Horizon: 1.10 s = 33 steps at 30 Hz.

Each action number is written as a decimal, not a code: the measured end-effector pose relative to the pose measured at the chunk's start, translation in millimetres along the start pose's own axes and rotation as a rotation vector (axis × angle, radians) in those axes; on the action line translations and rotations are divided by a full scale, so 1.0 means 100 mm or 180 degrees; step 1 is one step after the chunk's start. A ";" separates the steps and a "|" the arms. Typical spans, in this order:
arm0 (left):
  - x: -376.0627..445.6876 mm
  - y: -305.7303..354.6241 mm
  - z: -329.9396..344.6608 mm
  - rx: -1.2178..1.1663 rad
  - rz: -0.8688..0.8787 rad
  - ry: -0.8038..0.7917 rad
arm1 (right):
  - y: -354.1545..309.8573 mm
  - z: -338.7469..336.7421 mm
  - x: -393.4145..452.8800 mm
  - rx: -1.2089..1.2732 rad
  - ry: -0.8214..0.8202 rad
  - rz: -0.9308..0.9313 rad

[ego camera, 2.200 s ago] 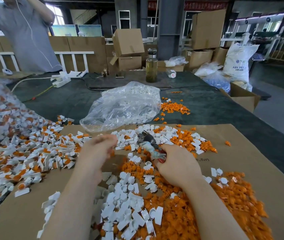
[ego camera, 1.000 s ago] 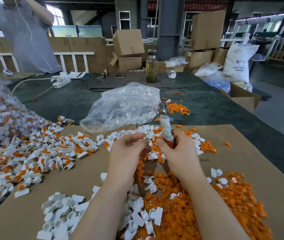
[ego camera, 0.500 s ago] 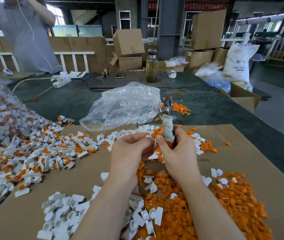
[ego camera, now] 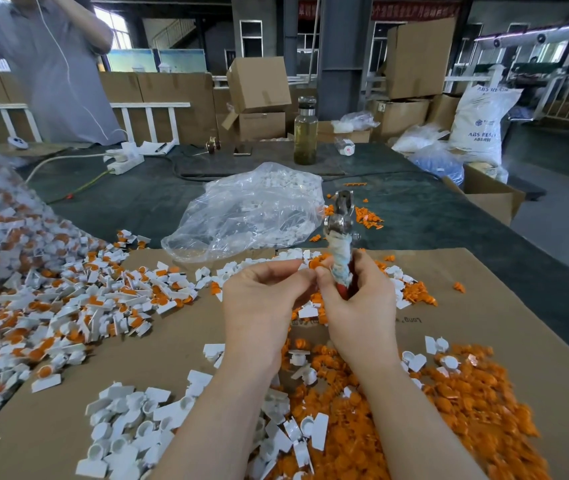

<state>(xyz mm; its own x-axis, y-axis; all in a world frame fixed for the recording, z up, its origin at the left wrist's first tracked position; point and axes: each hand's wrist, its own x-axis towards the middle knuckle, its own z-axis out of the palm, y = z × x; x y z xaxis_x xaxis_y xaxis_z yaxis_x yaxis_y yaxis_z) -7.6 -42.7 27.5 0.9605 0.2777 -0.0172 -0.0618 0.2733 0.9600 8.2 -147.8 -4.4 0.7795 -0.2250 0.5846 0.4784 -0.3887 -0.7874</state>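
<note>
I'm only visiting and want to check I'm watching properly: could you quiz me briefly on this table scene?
1. True or false: the right hand grips pliers pointing upward.
2. The left hand pinches: A a small plastic piece, B a bottle, C a cable?
3. What colour are the loose caps heaped beside the right forearm?
Key: 1 true; 2 A; 3 orange.

The green-covered table (ego camera: 432,216) bears a cardboard sheet (ego camera: 484,306) at six o'clock (strewn with plastic parts (ego camera: 130,410)), a clear bag (ego camera: 241,216) centrally, a bottle (ego camera: 305,136) at twelve.
</note>
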 end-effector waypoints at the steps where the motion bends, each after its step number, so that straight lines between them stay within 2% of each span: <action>1: 0.00 0.00 0.00 0.0040 0.0031 0.0009 | -0.01 0.00 0.00 0.0013 -0.0017 0.0005; 9: 0.00 -0.02 -0.02 0.0412 0.0232 0.0077 | -0.01 -0.03 0.04 -0.0034 -0.0256 0.0071; 19: 0.05 -0.05 -0.05 0.0483 0.0294 0.0174 | -0.03 -0.06 0.05 -0.0087 -0.0627 0.0157; 24: 0.07 -0.04 -0.09 0.0530 0.0441 0.0137 | 0.00 -0.22 0.11 0.0361 -0.1187 0.0668; 28: 0.10 -0.04 -0.13 0.0559 0.0548 0.0150 | 0.03 -0.41 0.16 0.0330 -0.1769 0.0989; 33: 0.13 -0.04 -0.15 0.0385 0.0545 0.0137 | 0.03 -0.50 0.18 0.0150 -0.2360 0.1117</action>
<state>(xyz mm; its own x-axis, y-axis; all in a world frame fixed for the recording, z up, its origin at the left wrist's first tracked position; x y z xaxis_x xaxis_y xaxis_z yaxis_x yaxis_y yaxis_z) 1.1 -26.7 19.1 0.9261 0.3505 0.1395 -0.1875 0.1068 0.9764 3.3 -197.5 13.4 0.9438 0.3286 0.0348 0.1605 -0.3639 -0.9175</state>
